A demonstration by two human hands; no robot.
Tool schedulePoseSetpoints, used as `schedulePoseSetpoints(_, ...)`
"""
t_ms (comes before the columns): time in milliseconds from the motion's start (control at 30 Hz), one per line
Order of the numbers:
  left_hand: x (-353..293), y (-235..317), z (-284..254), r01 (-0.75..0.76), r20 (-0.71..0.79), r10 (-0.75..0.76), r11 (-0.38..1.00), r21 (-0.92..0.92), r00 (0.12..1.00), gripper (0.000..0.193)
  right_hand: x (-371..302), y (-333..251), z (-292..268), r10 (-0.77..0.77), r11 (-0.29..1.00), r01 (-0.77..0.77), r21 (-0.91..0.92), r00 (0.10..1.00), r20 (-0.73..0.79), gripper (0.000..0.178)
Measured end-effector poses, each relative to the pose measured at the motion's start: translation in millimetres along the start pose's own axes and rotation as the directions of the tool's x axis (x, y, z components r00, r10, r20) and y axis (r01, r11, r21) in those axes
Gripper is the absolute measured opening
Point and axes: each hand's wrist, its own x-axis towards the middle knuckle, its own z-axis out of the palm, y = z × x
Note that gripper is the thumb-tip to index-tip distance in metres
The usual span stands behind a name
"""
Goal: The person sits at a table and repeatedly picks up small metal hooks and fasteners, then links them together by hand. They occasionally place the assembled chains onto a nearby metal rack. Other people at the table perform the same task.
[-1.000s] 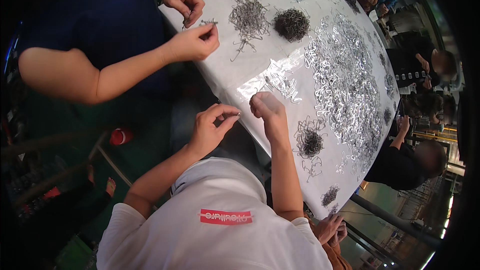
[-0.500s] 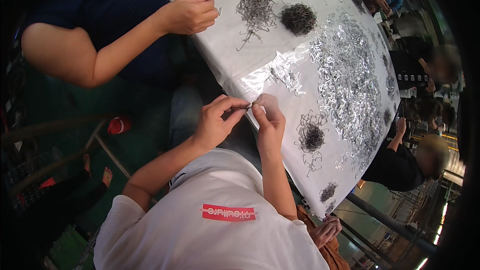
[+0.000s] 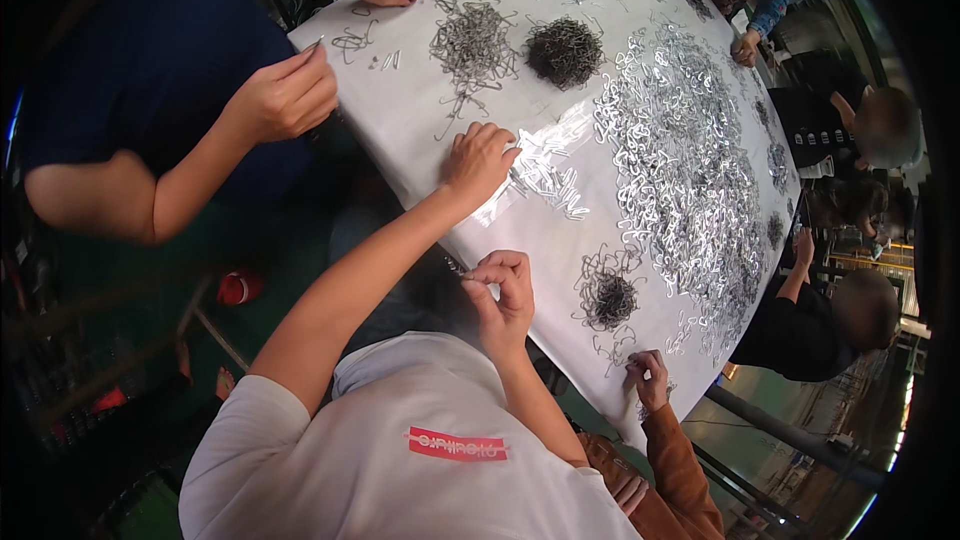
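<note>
A small thin metal piece (image 3: 455, 265) sits pinched in the fingertips of the right hand (image 3: 503, 292), just off the near edge of the white table (image 3: 560, 240); its long axis runs up and to the left, with the free tip pointing away from the hand toward the dark gap beside the table. It is too small to tell its exact shape. The right hand is curled tight around it, knuckles up, wrist bent, the forearm coming up from the white shirt (image 3: 400, 450) below. The left hand (image 3: 478, 160) is stretched well forward on a straight arm, palm down and fingers loosely spread, resting on the table edge and touching a small scatter of shiny silver clips (image 3: 545, 180); it grasps nothing that can be seen. Beyond it lies a loose tangle of grey wire pieces (image 3: 472, 40) and just beside that a dense dark heap of wire (image 3: 565, 50). A broad spread of bright silver clips (image 3: 690, 170) covers the right part of the table, and a smaller dark wire cluster (image 3: 607, 295) lies near the right hand. Across the corner, a person in a dark blue top has a closed hand (image 3: 285, 95) at the table edge, and a hand in a brown sleeve (image 3: 648, 375) works at the lower edge.
</note>
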Motion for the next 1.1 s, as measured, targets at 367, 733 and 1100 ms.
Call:
schedulePoseSetpoints(367,-4,3,-11,0.093,0.087,-0.07,0.948,-0.305,0.994,0.016,7,-1,-3,0.02,0.997,-0.016,-0.07,0.998,0.057,0.008)
schedulePoseSetpoints(733,-110,40,-148,0.52,0.375,-0.36,0.589,-0.619,0.854,0.016,11,-6,14,-0.038,0.989,0.041,-0.145,0.999,0.023,0.01)
schedulePoseSetpoints(1100,-131,35,-153,0.145,-0.005,-0.177,0.822,-0.551,0.984,0.013,16,-4,22,-0.012,0.987,0.031,-0.157,0.992,0.123,0.011)
